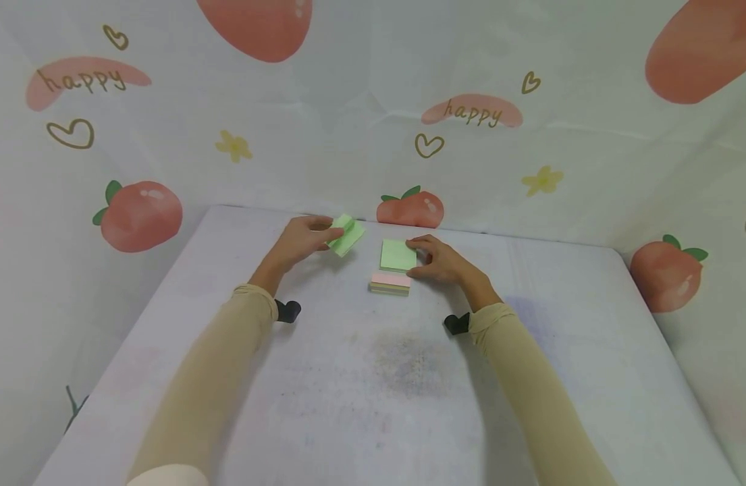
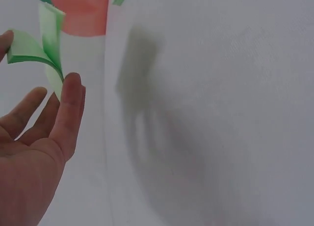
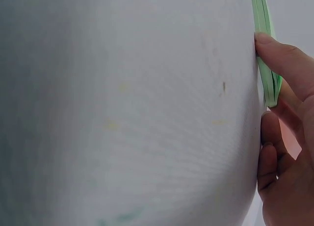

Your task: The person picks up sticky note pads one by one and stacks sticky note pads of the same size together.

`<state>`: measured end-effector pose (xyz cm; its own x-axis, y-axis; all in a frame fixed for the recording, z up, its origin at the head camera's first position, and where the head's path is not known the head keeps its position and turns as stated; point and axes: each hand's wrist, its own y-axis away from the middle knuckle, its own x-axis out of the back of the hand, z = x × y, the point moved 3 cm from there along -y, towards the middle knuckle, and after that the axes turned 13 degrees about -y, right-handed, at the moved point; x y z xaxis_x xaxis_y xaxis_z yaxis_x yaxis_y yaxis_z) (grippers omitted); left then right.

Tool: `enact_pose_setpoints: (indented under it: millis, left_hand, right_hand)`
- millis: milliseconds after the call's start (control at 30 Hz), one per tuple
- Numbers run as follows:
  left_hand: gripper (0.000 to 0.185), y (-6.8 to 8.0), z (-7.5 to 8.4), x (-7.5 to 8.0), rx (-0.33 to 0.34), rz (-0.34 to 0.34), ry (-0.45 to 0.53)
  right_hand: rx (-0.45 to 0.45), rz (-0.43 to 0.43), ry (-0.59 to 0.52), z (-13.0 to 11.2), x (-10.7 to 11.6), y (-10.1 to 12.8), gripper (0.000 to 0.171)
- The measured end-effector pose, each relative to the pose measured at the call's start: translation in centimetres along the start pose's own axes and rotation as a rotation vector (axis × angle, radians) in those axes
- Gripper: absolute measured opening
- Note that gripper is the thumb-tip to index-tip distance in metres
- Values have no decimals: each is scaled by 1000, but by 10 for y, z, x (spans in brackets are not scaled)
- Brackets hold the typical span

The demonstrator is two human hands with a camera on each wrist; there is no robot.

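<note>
Left hand (image 1: 300, 241) pinching folded green note (image 1: 346, 235).

Both arms reach forward from the lower edge of the head view toward the middle of the frame, each in a tan sleeve with a dark strap at the wrist. The left hand (image 1: 300, 241) sits left of centre, its thumb and fingers (image 2: 68, 106) pinching a small bundle of green sheets (image 1: 346, 234) that bends between them. The right hand (image 1: 441, 260) lies right of centre with its fingers (image 3: 282, 59) curled against the edge of a pad (image 1: 398, 255), thumb nearer the body.
</note>
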<state>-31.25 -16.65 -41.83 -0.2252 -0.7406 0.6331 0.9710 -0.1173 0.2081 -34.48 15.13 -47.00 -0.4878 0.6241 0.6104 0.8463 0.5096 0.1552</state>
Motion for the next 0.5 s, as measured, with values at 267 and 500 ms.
enact_pose_setpoints:
  millis: [267,500]
  left_hand:
    - [75,-7,11,-15,-27,-11,-32]
    - [77,-12,24,-29,-100,16,-285]
  right_hand:
    - [23,4,4,-2,1,1,74]
    - [8,-4,3,-3,0,1,75]
